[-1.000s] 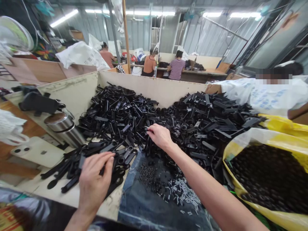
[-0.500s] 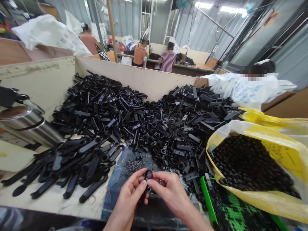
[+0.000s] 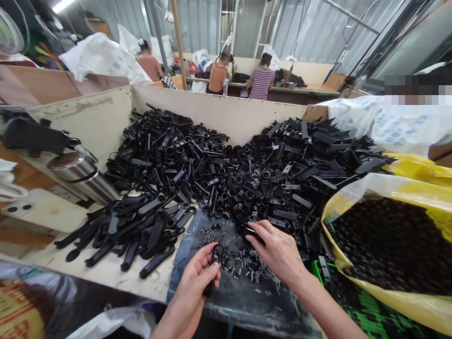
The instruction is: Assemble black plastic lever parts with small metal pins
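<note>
My left hand (image 3: 194, 289) grips a black plastic part with a ring end (image 3: 214, 256) above a dark denim cloth (image 3: 282, 306). My right hand (image 3: 277, 249) pinches a small black plastic piece (image 3: 253, 234) at the lower edge of a big heap of black plastic parts (image 3: 197, 174). Long black handle-shaped parts (image 3: 130, 233) lie left of the cloth. Dark screws (image 3: 208, 235) and silver pins (image 3: 250, 266) are scattered on the cloth, close to both hands. A yellow-and-white sack full of black rings (image 3: 391, 240) stands to the right.
Cream board walls (image 3: 219, 110) border the heap at the back. A steel flask (image 3: 83, 176) and a black pouch (image 3: 33, 134) lie at left. Beyond the wall, several co-workers (image 3: 261, 82) sit at a bench. Another person (image 3: 406, 122) sits at right.
My hands were together over the cloth, both on the ring part. Now they are apart: my right hand has moved up and right to the heap, and the left keeps the ring part.
</note>
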A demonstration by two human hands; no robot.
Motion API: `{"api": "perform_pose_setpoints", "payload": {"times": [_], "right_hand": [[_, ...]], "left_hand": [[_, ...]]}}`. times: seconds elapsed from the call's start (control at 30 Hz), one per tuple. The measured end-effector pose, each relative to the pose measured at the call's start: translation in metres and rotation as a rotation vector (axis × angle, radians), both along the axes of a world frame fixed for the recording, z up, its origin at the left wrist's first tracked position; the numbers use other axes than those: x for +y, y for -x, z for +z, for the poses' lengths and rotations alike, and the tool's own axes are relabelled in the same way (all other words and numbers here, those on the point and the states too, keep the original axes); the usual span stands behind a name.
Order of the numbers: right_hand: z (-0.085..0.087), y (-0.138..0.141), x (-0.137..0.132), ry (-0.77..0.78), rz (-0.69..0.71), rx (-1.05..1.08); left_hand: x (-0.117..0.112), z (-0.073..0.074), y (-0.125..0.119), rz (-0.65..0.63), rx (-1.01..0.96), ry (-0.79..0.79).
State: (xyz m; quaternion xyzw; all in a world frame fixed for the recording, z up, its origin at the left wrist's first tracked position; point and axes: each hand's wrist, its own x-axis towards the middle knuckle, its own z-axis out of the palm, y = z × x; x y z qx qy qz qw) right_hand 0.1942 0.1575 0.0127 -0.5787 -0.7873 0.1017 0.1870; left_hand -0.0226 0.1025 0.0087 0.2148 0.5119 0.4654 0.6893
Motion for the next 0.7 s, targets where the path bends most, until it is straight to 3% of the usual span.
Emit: {"api": "perform_pose_setpoints", "payload": {"times": [0.13, 0.27, 0.4, 0.53, 0.7], "right_hand": [[0.012, 0.014, -0.019, 0.213, 0.052, 0.463], [0.006, 0.038, -0.043, 0.410, 0.096, 0.702], [-0.010, 0.053, -0.055, 0.408, 0.171, 0.705], [-0.016, 0.053, -0.059, 0.309, 0.226, 0.600], [-0.013, 0.050, -0.064, 0.439, 0.156, 0.698]], "left_hand": [[-0.005, -0.005, -0.002, 0.017, 0.072, -0.063], [-0.012, -0.010, -0.003, -0.066, 0.127, -0.101], [-0.022, -0.012, -0.001, -0.191, 0.153, -0.165], [-0.030, -0.011, 0.001, -0.161, 0.086, -0.092], [-0.036, -0.007, 0.004, -0.203, 0.084, -0.085]]}}
